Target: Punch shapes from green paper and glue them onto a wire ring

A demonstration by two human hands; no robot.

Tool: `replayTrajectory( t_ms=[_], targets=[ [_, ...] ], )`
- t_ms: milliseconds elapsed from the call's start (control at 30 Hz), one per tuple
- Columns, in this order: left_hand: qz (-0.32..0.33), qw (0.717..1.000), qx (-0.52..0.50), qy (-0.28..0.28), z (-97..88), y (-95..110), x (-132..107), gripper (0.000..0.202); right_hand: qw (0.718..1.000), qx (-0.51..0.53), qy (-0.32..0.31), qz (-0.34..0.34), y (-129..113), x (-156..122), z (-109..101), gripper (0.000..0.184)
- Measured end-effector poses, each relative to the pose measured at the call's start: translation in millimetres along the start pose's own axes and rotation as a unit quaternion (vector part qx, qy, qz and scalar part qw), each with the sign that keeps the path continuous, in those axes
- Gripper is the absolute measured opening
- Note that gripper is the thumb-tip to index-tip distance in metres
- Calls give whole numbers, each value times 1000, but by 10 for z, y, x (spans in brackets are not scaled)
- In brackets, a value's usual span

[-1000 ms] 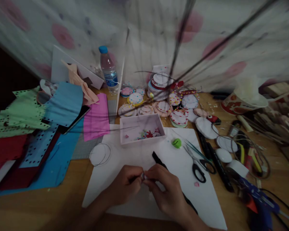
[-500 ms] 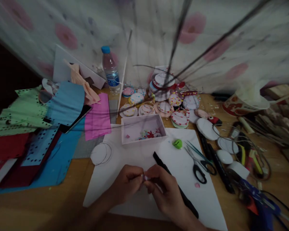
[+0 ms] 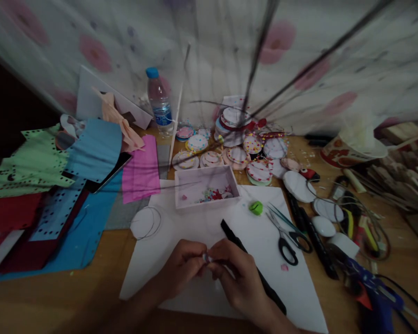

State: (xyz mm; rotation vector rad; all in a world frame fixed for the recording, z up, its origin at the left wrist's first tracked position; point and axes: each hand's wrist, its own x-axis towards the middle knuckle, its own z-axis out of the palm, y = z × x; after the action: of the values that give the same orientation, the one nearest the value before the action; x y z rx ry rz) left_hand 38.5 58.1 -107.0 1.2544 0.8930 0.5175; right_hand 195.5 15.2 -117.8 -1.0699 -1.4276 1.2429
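My left hand (image 3: pixel 184 266) and my right hand (image 3: pixel 237 276) meet over a white sheet (image 3: pixel 181 222). Between their pinched fingertips is a tiny pale, purplish piece (image 3: pixel 206 257), too small to name. Both hands are closed on it. Under my right hand and wrist runs a black strip-like tool (image 3: pixel 270 290), partly hidden. Beyond my fingers stands a shallow white box (image 3: pixel 209 205) with small coloured bits inside. Black-handled scissors (image 3: pixel 287 250), tweezers (image 3: pixel 282 216), a green piece (image 3: pixel 256 208) and a small pink bit (image 3: pixel 284 267) lie to the right.
Coloured felt sheets (image 3: pixel 66 248) and a phone (image 3: pixel 114 171) lie at left. A water bottle (image 3: pixel 160 104) stands behind, beside decorated round pieces (image 3: pixel 237 157). At right are a blue glue gun (image 3: pixel 372 280), pliers (image 3: pixel 369 234), a paper tub (image 3: pixel 348 148) and wooden sticks (image 3: pixel 404 167).
The small piece between my fingertips has turned slightly and shows a little more. Both hands stay in nearly the same place, still pinching. The whole view has shifted a little.
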Motion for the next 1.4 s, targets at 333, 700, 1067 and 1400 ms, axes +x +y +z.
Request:
replayTrajectory(
  t_ms=[333,700,1067,1400],
  targets=[
    [-3,999,39,9,9,31,25,24,997,-58,-14,-43,-74,36,-26,17],
    [72,985,131,85,10,-8,27,25,990,-139,39,-4,-59,47,3,5],
    [71,996,33,45,44,2,-19,26,995,-73,65,-7,-116,15,41,19],
    [-90,959,-262,57,238,-188,-58,12,987,-126,62,-78,-81,-13,33,25]
  ],
)
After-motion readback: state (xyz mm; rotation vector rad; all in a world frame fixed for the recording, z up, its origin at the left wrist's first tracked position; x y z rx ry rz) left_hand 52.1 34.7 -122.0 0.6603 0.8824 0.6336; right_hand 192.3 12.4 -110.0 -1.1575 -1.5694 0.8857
